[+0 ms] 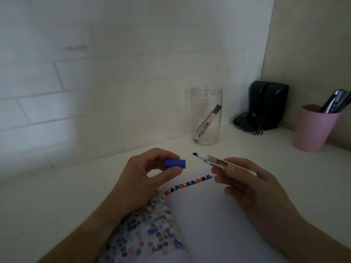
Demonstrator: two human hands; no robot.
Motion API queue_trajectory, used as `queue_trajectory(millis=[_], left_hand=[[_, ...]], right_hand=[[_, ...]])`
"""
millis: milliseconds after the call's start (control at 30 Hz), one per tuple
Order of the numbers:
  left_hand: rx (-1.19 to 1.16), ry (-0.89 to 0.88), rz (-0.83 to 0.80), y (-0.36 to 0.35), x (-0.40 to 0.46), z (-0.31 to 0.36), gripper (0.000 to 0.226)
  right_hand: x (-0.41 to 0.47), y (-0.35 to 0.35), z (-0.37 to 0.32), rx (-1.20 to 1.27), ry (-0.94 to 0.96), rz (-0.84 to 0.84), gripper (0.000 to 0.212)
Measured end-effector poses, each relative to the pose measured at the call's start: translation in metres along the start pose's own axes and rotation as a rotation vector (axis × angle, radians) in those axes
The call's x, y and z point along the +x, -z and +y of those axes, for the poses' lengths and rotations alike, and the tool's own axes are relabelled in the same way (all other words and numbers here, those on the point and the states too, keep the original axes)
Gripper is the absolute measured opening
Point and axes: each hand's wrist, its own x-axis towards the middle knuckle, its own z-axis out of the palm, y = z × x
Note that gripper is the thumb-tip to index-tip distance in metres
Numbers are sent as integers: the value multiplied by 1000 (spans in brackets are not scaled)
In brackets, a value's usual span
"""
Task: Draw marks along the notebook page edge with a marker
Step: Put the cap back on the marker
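An open notebook (205, 221) lies on the white desk in front of me, its right page blank. A row of blue, red and black marks (190, 184) runs along that page's top edge, and the left page is dotted with bled-through marks. My right hand (252, 186) holds an uncapped marker (212, 160) above the page's far corner, dark tip pointing left. My left hand (148, 173) pinches the blue cap (175, 163) between thumb and fingers, a short gap from the tip.
A clear plastic jar (207, 115) with one black-capped marker inside stands behind the notebook near the tiled wall. A black device with cables (266, 107) sits in the corner. A pink cup (313, 128) of pens stands at the right.
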Motion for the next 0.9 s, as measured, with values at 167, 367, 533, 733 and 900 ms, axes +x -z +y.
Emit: queue_trajectory(millis=[167,367,533,733,900], left_hand=[[-193,59,4,1,0,4,23],[-220,89,-28,2,1,6,24],[-170,70,-82,1,-1,9,27],[-155,16,-150,-2,-4,10,23],[-180,-19,-149,1,-5,12,22]], right_hand=[[-2,-2,2,-71,46,-21,29],[-3,-4,2,-168,74,-22,34],[-5,-6,3,-216,88,-28,36],[-10,-10,1,-388,163,-54,37],[-12,-7,-3,-510,246,-77,30]])
